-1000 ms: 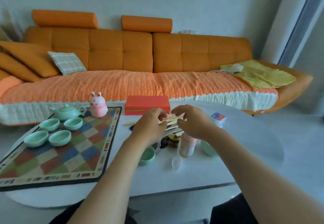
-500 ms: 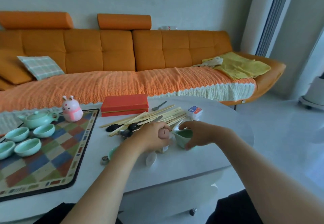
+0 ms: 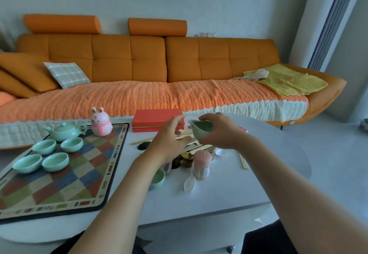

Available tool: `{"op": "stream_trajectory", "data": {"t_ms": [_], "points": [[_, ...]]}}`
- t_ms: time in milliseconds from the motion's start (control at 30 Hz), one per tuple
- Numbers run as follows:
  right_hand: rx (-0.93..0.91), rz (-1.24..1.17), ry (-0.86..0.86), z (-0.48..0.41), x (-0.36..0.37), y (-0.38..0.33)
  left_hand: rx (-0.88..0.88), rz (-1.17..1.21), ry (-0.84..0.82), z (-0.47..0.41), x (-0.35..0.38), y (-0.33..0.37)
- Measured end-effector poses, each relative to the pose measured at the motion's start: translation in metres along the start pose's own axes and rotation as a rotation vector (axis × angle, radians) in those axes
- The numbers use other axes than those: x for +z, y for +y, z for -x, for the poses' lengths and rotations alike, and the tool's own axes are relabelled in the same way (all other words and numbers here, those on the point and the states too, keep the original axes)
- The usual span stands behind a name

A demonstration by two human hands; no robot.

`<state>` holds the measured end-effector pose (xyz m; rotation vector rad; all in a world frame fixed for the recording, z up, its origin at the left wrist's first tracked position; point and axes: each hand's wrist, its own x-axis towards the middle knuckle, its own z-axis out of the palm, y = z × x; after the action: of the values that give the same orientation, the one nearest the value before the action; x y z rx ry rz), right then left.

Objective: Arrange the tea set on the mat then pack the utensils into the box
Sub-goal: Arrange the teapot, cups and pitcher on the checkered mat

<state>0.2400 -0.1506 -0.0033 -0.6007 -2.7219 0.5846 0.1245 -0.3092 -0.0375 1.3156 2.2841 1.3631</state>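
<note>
The left forearm [image 3: 119, 194] and right forearm [image 3: 288, 184] are seen bare up to the left hand [image 3: 169, 142] and right hand [image 3: 221, 132]. Dark clothing [image 3: 264, 241], nearly black, is glimpsed at the bottom centre and lower right; its kind cannot be told.

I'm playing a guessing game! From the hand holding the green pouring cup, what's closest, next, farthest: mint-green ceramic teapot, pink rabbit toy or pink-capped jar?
Right hand, gripping green pouring cup:
1. Pink-capped jar, close, toward the person.
2. Pink rabbit toy, leftward.
3. Mint-green ceramic teapot, farthest left.
</note>
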Motion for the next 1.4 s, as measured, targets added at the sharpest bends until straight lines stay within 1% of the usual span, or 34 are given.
{"op": "stream_trajectory", "data": {"t_ms": [67, 167, 267, 433, 567, 633, 700, 800, 900, 1000, 1067, 1133, 1200, 1267, 1400], "points": [[-0.069, -0.077, -0.002, -0.011, 0.009, -0.024, 0.010, 0.052, 0.026, 0.000, -0.015, -0.005], [-0.156, -0.081, -0.008, -0.029, 0.030, -0.060, -0.004, 0.113, 0.114, 0.002, -0.043, -0.016], [-0.201, -0.083, -0.024, -0.046, 0.053, -0.092, -0.055, 0.064, 0.176, 0.008, -0.075, -0.040], [-0.264, -0.002, -0.162, -0.070, 0.105, -0.142, -0.199, -0.122, 0.164, 0.029, -0.122, -0.087], [-0.288, -0.020, -0.262, -0.083, 0.144, -0.176, -0.288, -0.203, 0.159, 0.050, -0.153, -0.119], [-0.297, -0.026, -0.277, -0.088, 0.161, -0.190, -0.313, -0.284, 0.190, 0.058, -0.168, -0.135], [-0.304, -0.020, -0.281, -0.094, 0.176, -0.202, -0.326, -0.428, 0.243, 0.065, -0.184, -0.149], [-0.287, 0.017, -0.312, -0.104, 0.194, -0.211, -0.360, -0.606, 0.269, 0.075, -0.202, -0.167], [-0.263, 0.037, -0.322, -0.112, 0.207, -0.216, -0.448, -0.711, 0.218, 0.080, -0.212, -0.183], [-0.278, 0.075, -0.293, -0.118, 0.212, -0.218, -0.488, -0.764, 0.157, 0.082, -0.215, -0.189], [-0.310, 0.123, -0.278, -0.120, 0.212, -0.218, -0.485, -0.773, 0.151, 0.081, -0.215, -0.189], [-0.305, 0.150, -0.259, -0.120, 0.210, -0.217, -0.459, -0.808, 0.183, 0.078, -0.214, -0.188], [-0.238, 0.111, -0.242, -0.120, 0.210, -0.215, -0.396, -0.802, 0.233, 0.073, -0.212, -0.184], [-0.185, 0.058, -0.240, -0.121, 0.211, -0.212, -0.329, -0.743, 0.240, 0.068, -0.207, -0.178], [-0.253, -0.054, -0.278, -0.126, 0.211, -0.210, -0.265, -0.654, 0.207, 0.064, -0.194, -0.170]]}}
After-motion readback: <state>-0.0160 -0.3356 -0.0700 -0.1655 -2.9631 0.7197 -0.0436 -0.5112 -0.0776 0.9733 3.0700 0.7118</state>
